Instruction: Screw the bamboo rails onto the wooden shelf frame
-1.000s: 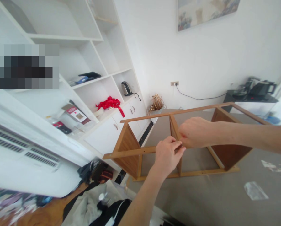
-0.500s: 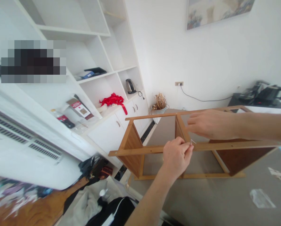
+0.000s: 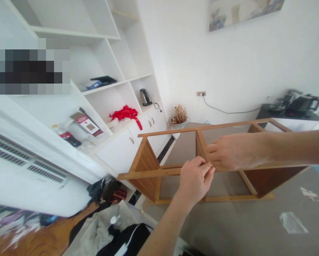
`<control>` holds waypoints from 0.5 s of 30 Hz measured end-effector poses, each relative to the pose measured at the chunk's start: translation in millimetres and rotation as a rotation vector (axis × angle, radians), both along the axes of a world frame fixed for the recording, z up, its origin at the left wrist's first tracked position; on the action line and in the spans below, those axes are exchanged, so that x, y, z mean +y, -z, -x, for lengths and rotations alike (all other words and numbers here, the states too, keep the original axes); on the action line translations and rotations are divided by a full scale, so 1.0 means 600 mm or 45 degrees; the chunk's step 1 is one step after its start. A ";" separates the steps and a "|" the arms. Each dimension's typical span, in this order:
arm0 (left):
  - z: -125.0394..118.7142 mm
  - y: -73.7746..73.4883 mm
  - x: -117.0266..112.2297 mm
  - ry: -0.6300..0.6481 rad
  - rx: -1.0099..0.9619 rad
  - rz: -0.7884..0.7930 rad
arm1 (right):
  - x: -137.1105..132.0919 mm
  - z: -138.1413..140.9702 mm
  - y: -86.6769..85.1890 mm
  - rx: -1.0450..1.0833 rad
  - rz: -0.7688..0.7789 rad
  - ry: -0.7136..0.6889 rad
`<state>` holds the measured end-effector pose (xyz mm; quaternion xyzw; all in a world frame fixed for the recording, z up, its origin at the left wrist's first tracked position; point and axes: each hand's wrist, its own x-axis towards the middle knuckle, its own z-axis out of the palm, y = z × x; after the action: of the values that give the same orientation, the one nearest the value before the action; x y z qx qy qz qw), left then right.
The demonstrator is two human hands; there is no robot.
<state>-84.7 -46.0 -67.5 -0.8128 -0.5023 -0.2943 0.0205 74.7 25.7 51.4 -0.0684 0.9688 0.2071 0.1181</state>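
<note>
A wooden frame [image 3: 142,173] with rails, crosspieces and panels lies on its side in front of me. My left hand [image 3: 195,181] is closed in a pinch at the near long rail, where a crosspiece [image 3: 201,142] meets it. The thin metal hex key seen in those fingertips a moment earlier is now hidden behind the hands. My right hand [image 3: 229,151] reaches in from the right above the rail. Its fingers are bent together against the left fingertips, and what they grip cannot be made out.
White shelving [image 3: 100,37] stands at the left, with a kettle [image 3: 145,97], red ribbon [image 3: 125,113] and a bottle [image 3: 70,137]. A dried plant [image 3: 179,114] is in the corner. Clothes [image 3: 95,227] lie at front left. A plastic bag [image 3: 293,223] is at right.
My right hand has come down and closed in on the left fingertips, covering the hex key. My left hand keeps its pinch on the rail. The view has shifted slightly.
</note>
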 end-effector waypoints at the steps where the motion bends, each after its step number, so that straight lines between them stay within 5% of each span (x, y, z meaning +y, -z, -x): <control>1: 0.000 0.000 -0.002 0.004 0.008 0.010 | -0.005 0.003 0.003 -0.001 0.012 0.077; 10: -0.008 -0.001 -0.010 -0.099 0.102 0.065 | -0.033 0.032 0.011 0.149 0.218 1.026; 15: -0.006 -0.005 -0.013 -0.048 0.183 0.050 | -0.011 0.024 0.031 0.109 0.380 1.050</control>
<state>-81.4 -53.6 -64.7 -0.8225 -0.5205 -0.2247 0.0461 60.1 19.1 32.7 0.3162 0.9384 0.0032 0.1394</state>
